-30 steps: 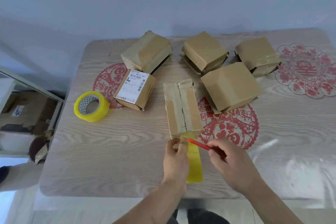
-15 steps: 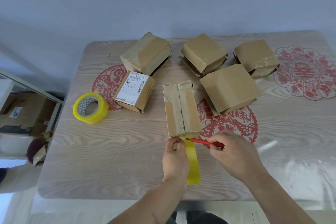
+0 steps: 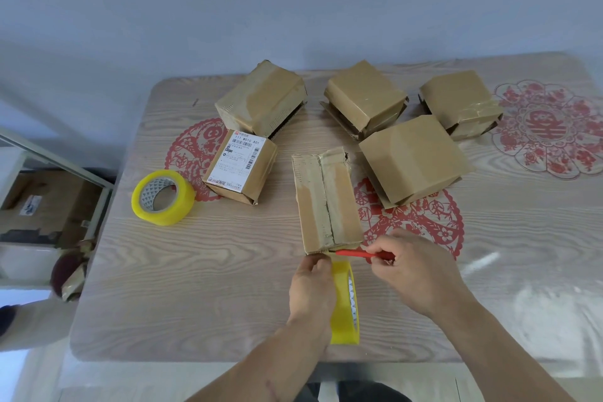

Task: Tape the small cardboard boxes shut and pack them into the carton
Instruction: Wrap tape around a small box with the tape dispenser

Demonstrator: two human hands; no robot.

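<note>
A long narrow cardboard box [image 3: 326, 202] lies in the middle of the table, its top seam toward me. My left hand [image 3: 311, 290] holds a yellow tape roll [image 3: 345, 303] on edge just below the box's near end. My right hand [image 3: 414, 274] grips a red cutter [image 3: 360, 254] whose tip touches the tape at the box's near edge. Several other small boxes lie behind: a labelled one [image 3: 240, 166], one at the back left [image 3: 262, 98], one at the back middle [image 3: 367, 96], one at the back right [image 3: 461, 103] and a larger one [image 3: 412, 158].
A second yellow tape roll [image 3: 162, 197] lies on the table's left side. Red paper-cut patterns [image 3: 551, 127] decorate the wooden table [image 3: 202, 297]. A brown carton [image 3: 42, 206] sits on the floor beyond the table's left edge.
My right hand has moved the red cutter left and forward to the box's near edge. My left hand and the tape roll have shifted slightly toward the box.
</note>
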